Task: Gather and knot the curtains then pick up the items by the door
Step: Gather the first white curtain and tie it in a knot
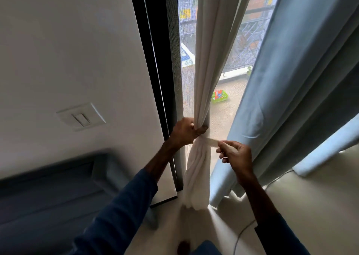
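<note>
White curtain (202, 80) cloth hangs in the middle of the glass door, pulled into one thick bunch. The left grip (186, 130) has its fingers curled tight round the bunch, just above its pinched-in waist. The right grip (236, 154) pinches the end of a thin pale strip (210, 142) between thumb and finger. The strip runs from the waist of the bunch out to that hand.

So the job looks to be at the tying step: the gathering is done and the knot is not yet made fast. I think the next move needs the strip pulled snug and looped, while the left grip stops the bunch from slipping loose. A blue curtain (291, 80) hangs loose on the right and may need the same.

The floor (310, 206) is pale and smooth, with a thin cable (239, 235) lying on it. A light switch (82, 116) sits on the white wall (68, 41). A green basket (220, 96) rests outside, past the mesh.
</note>
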Available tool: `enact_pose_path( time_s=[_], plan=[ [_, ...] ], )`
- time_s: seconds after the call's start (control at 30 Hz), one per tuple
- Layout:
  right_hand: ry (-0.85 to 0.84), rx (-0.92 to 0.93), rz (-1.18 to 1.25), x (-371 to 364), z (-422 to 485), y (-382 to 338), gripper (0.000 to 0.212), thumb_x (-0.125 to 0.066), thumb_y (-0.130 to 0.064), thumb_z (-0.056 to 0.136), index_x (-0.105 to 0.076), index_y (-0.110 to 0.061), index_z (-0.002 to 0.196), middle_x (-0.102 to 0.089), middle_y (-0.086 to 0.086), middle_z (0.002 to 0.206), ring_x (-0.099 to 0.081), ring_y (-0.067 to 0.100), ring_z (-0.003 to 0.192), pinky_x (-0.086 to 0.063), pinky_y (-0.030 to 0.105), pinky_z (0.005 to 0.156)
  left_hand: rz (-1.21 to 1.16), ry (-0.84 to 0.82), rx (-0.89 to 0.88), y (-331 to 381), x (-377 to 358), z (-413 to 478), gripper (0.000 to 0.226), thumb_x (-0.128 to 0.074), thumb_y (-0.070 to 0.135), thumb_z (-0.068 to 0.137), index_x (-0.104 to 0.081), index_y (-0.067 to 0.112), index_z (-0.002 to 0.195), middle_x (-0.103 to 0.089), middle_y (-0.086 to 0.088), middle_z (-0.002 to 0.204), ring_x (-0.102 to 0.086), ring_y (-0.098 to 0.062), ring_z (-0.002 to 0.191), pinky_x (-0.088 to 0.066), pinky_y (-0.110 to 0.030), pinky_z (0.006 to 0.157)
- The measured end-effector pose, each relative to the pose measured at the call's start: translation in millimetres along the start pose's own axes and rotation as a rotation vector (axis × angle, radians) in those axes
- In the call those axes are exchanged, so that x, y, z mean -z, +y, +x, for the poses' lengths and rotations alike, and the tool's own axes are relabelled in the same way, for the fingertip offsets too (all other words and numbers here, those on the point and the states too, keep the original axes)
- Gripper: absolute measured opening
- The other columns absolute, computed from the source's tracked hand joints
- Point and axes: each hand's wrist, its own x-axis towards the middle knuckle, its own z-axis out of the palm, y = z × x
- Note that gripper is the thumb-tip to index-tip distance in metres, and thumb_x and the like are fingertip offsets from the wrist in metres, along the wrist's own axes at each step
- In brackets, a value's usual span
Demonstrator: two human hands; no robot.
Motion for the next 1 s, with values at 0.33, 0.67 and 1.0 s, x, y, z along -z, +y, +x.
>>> enact_pose_path(
  time_s=[0.33,0.67,1.0],
  plan=[
    [0.109,0.24,0.082,-18,9,-45,0.014,-0.082,-0.009,0.083,-0.073,-0.001,0.09,-0.075,0.021,0.08,-0.077,0.033,0.075,-0.063,0.042,0.07,-0.281,-0.098,0.136,12,-6,5,0.048,-0.08,0.051,0.072,-0.074,0.005,0.083,-0.076,-0.021,0.086,-0.077,-0.033,0.081,-0.062,-0.054,0.08],
    [0.076,0.634,-0.4,-29,11,-56,0.009,-0.08,-0.013,0.083,-0.076,-0.013,0.091,-0.075,-0.007,0.079,-0.074,0.003,0.075,-0.053,0.011,0.067,-0.339,-0.145,0.168,26,-6,12,0.038,-0.056,0.03,0.102,-0.069,-0.006,0.105,-0.072,-0.027,0.105,-0.073,-0.03,0.077,-0.062,-0.04,0.076],
    [-0.056,0.625,-1.016,-29,11,-66,0.017,-0.059,-0.036,0.095,-0.073,-0.028,0.098,-0.065,0.002,0.082,-0.066,0.028,0.075,-0.048,0.035,0.062,-0.196,-0.096,0.145,20,-4,15,0.048,-0.055,0.048,0.098,-0.074,0.004,0.09,-0.076,-0.017,0.084,-0.076,-0.031,0.075,-0.063,-0.048,0.079]
  ],
)
